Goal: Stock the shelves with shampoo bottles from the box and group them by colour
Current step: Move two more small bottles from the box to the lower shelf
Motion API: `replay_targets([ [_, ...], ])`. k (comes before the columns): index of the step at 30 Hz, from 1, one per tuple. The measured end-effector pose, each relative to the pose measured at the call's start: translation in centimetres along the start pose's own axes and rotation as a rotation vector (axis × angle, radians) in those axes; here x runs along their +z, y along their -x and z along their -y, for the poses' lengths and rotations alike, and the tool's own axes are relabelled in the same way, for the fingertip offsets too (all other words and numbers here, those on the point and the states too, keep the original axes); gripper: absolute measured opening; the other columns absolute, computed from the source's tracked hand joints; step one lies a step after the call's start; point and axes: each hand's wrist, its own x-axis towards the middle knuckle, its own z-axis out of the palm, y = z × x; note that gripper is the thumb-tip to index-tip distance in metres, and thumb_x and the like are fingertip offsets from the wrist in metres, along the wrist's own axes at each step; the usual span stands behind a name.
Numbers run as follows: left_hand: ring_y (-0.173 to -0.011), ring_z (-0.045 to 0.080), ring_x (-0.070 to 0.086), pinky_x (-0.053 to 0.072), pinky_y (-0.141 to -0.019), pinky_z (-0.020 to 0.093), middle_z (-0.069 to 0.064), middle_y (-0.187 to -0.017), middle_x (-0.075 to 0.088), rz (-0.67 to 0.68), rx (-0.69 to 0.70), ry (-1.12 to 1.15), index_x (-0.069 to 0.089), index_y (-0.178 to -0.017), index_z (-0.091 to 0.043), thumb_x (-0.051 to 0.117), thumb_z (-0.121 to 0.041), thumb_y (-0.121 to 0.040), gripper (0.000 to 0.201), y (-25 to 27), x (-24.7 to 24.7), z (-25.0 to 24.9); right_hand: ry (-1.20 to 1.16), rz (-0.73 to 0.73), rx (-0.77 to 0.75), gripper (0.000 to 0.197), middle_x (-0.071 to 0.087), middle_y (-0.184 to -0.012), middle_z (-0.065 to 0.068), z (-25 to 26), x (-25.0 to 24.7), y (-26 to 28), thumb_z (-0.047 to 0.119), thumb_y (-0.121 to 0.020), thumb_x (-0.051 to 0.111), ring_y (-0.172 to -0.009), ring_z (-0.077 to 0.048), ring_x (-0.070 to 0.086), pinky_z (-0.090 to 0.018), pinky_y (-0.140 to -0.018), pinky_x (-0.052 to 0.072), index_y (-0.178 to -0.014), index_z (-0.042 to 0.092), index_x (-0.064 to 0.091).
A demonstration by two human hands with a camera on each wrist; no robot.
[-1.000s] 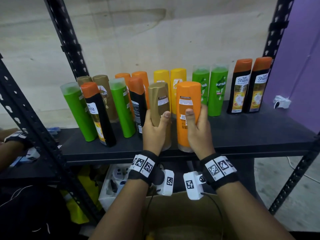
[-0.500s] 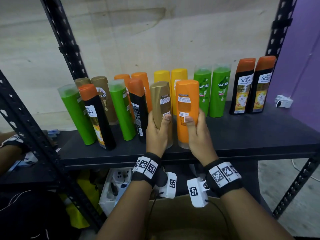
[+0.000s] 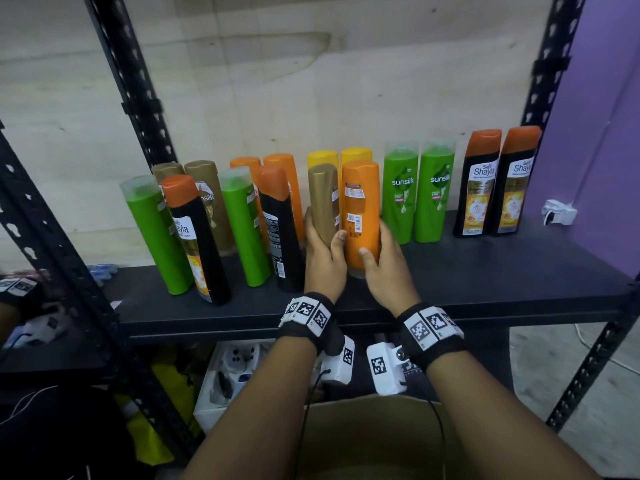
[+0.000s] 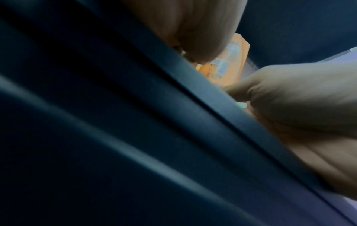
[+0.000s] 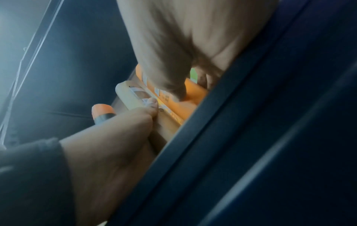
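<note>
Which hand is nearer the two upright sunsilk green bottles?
Right. The right hand grips the orange bottle just left of the sunsilk bottles. The left hand grips the gold bottle, one bottle farther left.

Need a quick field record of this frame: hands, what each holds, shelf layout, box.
left hand: grips gold bottle, upright
right hand: grips orange bottle, upright
held pair: side by side, in front of yellow bottles
shelf: back row in colour pairs, gold, orange, yellow, green, black
front left: green, black, green, black bottles, colours mixed
box: below the shelf, contents not visible
wrist views: mostly blocked by shelf edge
</note>
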Motion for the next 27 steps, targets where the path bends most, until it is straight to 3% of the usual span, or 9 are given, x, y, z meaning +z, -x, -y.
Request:
replay_targets([
  [4, -0.150, 0.031, 0.033, 0.035, -0.118, 0.051, 0.016, -0.164, 0.030, -0.010, -0.007, -0.027, 0.003, -0.163, -0.023, 0.045, -0.033, -0.107, 0.071, 0.27, 0.24, 0.10, 0.010, 0.018, 0.032, 0.066, 0.041, -0.158, -0.007, -0.10, 0.10, 0.01, 0.016, -0.102, 0.057, -0.139, -0.025, 0.045, -0.037, -0.112, 0.039, -0.160, 0.018, 0.025],
  [7, -0.150, 0.033, 0.031, 0.034, -0.119, 0.052, 0.017, -0.164, 0.028, -0.009, -0.046, -0.054, -0.001, -0.163, -0.025, 0.044, -0.035, -0.108, 0.073, 0.25, 0.31, 0.18, 0.045, 0.038, 0.074, 0.072, 0.043, -0.155, -0.007, -0.06, 0.30, 0.10, 0.014, -0.097, 0.059, -0.134, -0.025, 0.049, -0.041, -0.106, 0.046, -0.159, 0.020, 0.024],
  [10, -0.152, 0.033, 0.028, 0.031, -0.121, 0.051, 0.017, -0.165, 0.026, -0.008, -0.078, -0.071, -0.003, -0.164, -0.023, 0.043, -0.036, -0.108, 0.073, 0.20, 0.36, 0.31, 0.079, 0.036, 0.104, 0.069, 0.045, -0.151, -0.008, -0.13, 0.30, 0.08, 0.017, -0.094, 0.062, -0.129, -0.026, 0.051, -0.038, -0.098, 0.046, -0.155, 0.019, 0.030],
  [17, -0.152, 0.037, 0.025, 0.028, -0.122, 0.053, 0.020, -0.166, 0.022, 0.012, -0.174, -0.111, -0.006, -0.163, -0.025, 0.040, -0.033, -0.109, 0.072, -0.07, 0.63, 0.38, 0.190, 0.034, 0.137, 0.065, 0.045, -0.147, -0.012, 0.21, 0.80, 0.09, 0.021, -0.098, 0.060, -0.128, -0.033, 0.052, -0.049, -0.100, 0.049, -0.155, 0.018, 0.031],
  [27, -0.148, 0.037, 0.033, 0.034, -0.119, 0.050, 0.019, -0.165, 0.025, 0.044, -0.158, -0.121, -0.001, -0.163, -0.023, 0.045, -0.025, -0.108, 0.072, 0.22, 0.29, 0.41, 0.279, 0.036, 0.150, 0.054, 0.055, -0.141, -0.013, 0.50, 0.39, 0.84, 0.024, -0.101, 0.057, -0.123, -0.035, 0.057, -0.044, -0.095, 0.047, -0.151, 0.016, 0.036],
])
